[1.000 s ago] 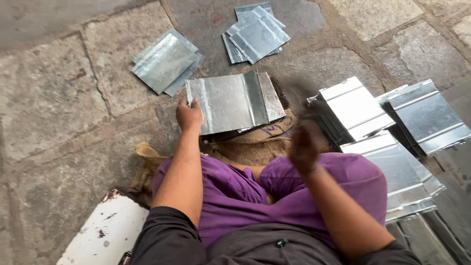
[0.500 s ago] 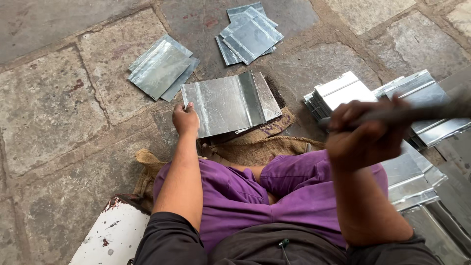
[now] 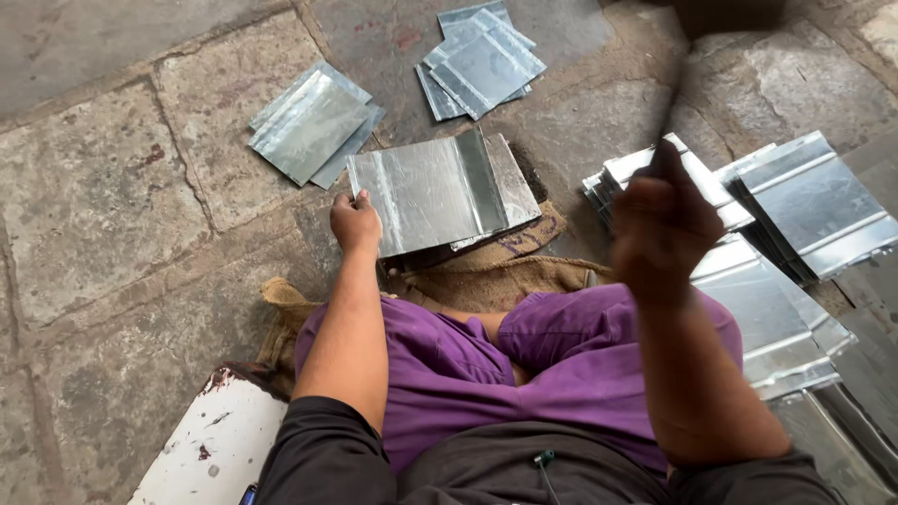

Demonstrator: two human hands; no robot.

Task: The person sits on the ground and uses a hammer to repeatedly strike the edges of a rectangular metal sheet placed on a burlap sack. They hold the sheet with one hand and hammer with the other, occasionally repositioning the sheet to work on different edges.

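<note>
You're pinning the folded metal sheet [image 3: 440,192] at its near-left corner with your left hand [image 3: 355,224], fingers curled down onto the edge; the sheet is lying flat on a block over the burlap sacking [image 3: 496,271], right in front of your knees. Your right hand [image 3: 662,224] is clenching tight around a blurred tool handle [image 3: 675,103], raised high above the stack of bent sheets [image 3: 795,215] at your right. Two smaller piles of flat sheets [image 3: 313,122] are sitting beyond on the stone floor [image 3: 94,187].

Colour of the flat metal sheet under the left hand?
Shiny silver-grey metal sheet, with a darker raised fold; head view.
</note>
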